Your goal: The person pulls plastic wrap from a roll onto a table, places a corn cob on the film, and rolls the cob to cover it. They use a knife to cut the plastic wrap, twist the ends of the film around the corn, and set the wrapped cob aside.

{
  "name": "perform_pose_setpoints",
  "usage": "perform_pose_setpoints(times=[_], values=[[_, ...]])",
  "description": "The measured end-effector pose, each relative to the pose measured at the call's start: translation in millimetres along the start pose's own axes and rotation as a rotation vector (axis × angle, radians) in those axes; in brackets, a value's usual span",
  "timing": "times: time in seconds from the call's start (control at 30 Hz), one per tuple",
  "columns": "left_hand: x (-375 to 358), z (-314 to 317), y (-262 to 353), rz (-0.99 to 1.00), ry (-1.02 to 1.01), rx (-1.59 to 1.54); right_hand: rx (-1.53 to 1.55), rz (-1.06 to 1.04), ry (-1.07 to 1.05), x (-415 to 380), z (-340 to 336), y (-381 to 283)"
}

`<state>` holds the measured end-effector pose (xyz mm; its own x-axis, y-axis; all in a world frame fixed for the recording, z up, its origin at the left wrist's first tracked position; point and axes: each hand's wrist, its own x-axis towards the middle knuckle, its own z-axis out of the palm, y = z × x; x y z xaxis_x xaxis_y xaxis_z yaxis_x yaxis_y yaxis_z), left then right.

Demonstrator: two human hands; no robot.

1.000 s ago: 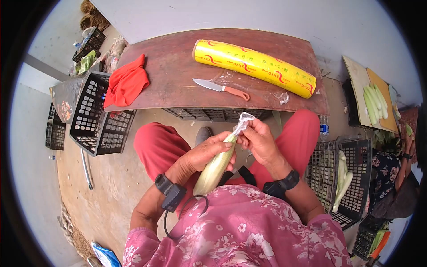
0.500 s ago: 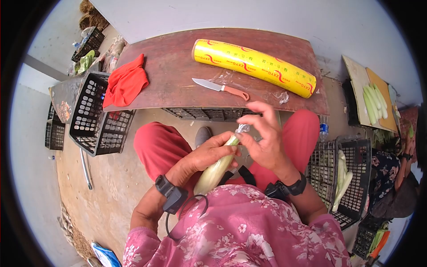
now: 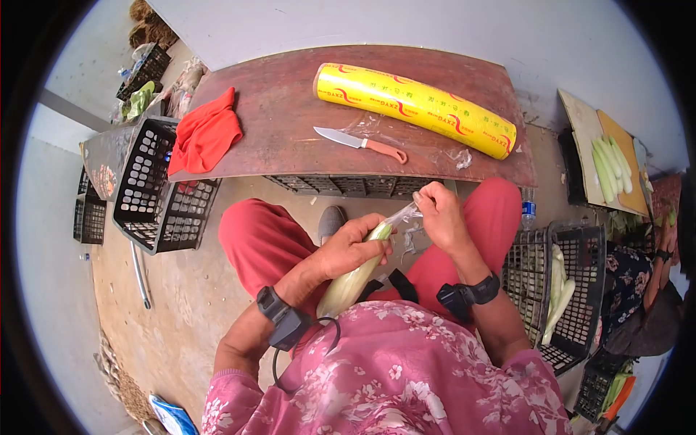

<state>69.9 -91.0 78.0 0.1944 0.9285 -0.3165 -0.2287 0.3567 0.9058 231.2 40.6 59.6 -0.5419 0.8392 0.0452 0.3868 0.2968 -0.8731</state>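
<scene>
My left hand point(image 3: 352, 246) is wrapped round a long pale green vegetable point(image 3: 349, 285), held slanting above my lap with its lower end by my shirt. Clear plastic film point(image 3: 403, 214) covers the vegetable and stretches from its upper tip. My right hand point(image 3: 441, 214) pinches the far end of that film, up and to the right of the tip. Beyond my hands, a knife point(image 3: 362, 143) with a pinkish handle lies on the red-brown table point(image 3: 275, 94), in front of a yellow roll of film point(image 3: 413, 105).
A red cloth point(image 3: 206, 134) lies at the table's left end. Black crates stand at the left point(image 3: 156, 181) and right point(image 3: 529, 275), the right one holding vegetables point(image 3: 558, 297). More pale vegetables point(image 3: 611, 168) rest on a board. Another person's arm point(image 3: 656, 268) shows at far right.
My right hand has closed on the film and moved slightly up and right, drawing it out from the vegetable's tip. My left hand still holds the vegetable.
</scene>
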Motion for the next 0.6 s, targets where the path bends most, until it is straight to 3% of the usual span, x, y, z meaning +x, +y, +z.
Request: perform_pose_setpoints(times=[0.13,0.23,0.37,0.6], values=[[1,1,3,-0.046,0.005,-0.092,0.321,0.302,-0.1,-2,-2,14],[-2,-2,1,-0.066,0.023,-0.165,0.893,0.44,-0.136,-4,-13,17],[-2,-2,3,-0.063,-0.004,-0.222,1.194,0.401,-0.494,-16,-12,9],[0,-4,-1,-0.036,-0.055,-0.248,0.999,0.238,-0.433,-16,13,1]])
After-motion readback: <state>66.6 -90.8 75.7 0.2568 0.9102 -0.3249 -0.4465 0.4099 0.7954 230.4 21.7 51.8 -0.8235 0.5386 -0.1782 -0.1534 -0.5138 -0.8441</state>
